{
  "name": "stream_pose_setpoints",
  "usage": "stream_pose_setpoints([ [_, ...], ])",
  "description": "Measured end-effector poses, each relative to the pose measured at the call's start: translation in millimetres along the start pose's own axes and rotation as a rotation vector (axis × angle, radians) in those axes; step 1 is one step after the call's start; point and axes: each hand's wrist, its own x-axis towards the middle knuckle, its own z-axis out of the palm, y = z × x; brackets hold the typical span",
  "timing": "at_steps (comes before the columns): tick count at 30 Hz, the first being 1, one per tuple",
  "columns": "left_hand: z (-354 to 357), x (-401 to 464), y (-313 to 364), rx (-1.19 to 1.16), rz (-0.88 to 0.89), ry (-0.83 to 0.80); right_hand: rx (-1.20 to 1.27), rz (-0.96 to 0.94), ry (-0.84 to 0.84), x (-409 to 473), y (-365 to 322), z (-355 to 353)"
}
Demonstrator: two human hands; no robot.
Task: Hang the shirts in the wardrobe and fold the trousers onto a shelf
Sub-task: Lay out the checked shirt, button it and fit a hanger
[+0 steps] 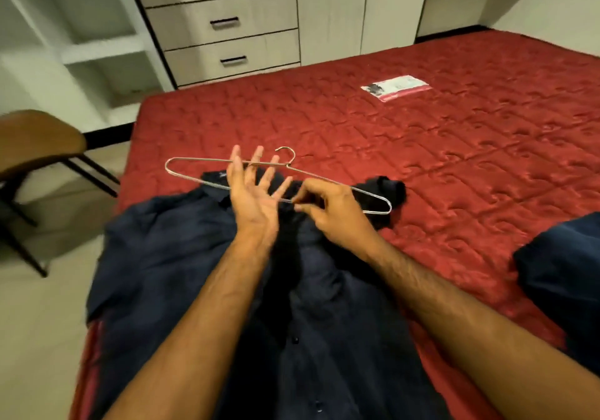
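Note:
A dark navy buttoned shirt (168,257) lies spread on the red mattress (454,160), its collar toward the far side. A thin metal wire hanger (194,174) hovers over the collar. My right hand (328,212) pinches the hanger's lower bar near the middle. My left hand (256,189) is held with palm up and fingers spread, in front of the hanger beside the hook. Another dark garment (565,283) lies at the right edge of the mattress.
A white and red packet (396,87) lies on the far part of the mattress. Beyond the bed stand a drawer unit (224,36) and wardrobe doors (357,7). White open shelves (91,49) are at the left, with a brown chair (35,140) on the tiled floor.

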Motion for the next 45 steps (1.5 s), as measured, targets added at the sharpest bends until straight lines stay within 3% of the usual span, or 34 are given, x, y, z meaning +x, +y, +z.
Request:
stream_pose_setpoints([
  [4, -56.3, 4.9, 46.9, -0.062, 0.1, 0.162, 0.066, -0.019, -0.279, 16.1, -12.7, 38.2],
  [7, -92.9, 15.8, 73.4, -0.037, 0.072, 0.23, 0.074, -0.056, -0.104, 37.4, -12.9, 63.4],
  [9, -115.0, 26.0, 85.6, -0.001, -0.012, 0.216, 0.054, 0.025, 0.037, 61.3, -10.1, 81.9],
  [10, -123.9, 31.0, 88.9, 0.019, -0.058, 0.199, 0.025, 0.089, 0.022, 73.9, -8.3, 90.5],
  [13, -141.1, 47.3, 96.4, 0.044, -0.153, 0.186, 0.13, 0.279, -0.307, 105.3, -7.0, 116.5],
  [15, -147.3, 61.8, 101.8, 0.043, -0.174, 0.2, 0.237, 0.303, -0.459, 117.9, -6.6, 131.7],
  [20, -143.0, 102.7, 108.3, 0.159, -0.248, 0.202, 0.441, 0.385, -0.52, 144.7, 9.4, 146.0],
  [22, -137.3, 118.5, 106.1, 0.175, -0.255, 0.172, 0.486, 0.442, -0.481, 158.3, 21.2, 139.0],
  [25, -139.4, 134.2, 92.7, 0.312, -0.169, 0.231, 0.585, 0.592, -0.221, 180.8, 42.3, 122.0],
  [27, -150.8, 133.7, 76.1, 0.64, 0.01, 0.267, 0.678, 0.709, 0.024, 195.9, 57.2, 109.1],
  [29, -161.4, 131.4, 60.7, 1.176, 0.181, 0.132, 0.711, 0.782, 0.215, 210.2, 70.5, 99.2],
  [32, -150.7, 127.0, 53.1, 1.801, 0.153, -0.084, 0.722, 0.788, 0.391, 231.6, 77.1, 92.3],
  [34, -135.2, 129.2, 49.7, 1.972, 0.143, -0.128, 0.648, 0.77, 0.425, 245.8, 76.9, 90.7],
  [37, -118.5, 136.7, 42.9, 1.991, 0.047, -0.138, 0.421, 0.728, 0.401, 259.4, 68.0, 87.1],
  [40, -115.1, 135.6, 43.3, 1.684, -0.093, -0.065, 0.404, 0.742, 0.288, 263.0, 35.7, 79.6],
  [45, -109.7, 113.6, 44.6, 1.671, 0.129, -0.002, 0.34, 0.637, 0.156, 266.2, -3.9, 85.6],
])
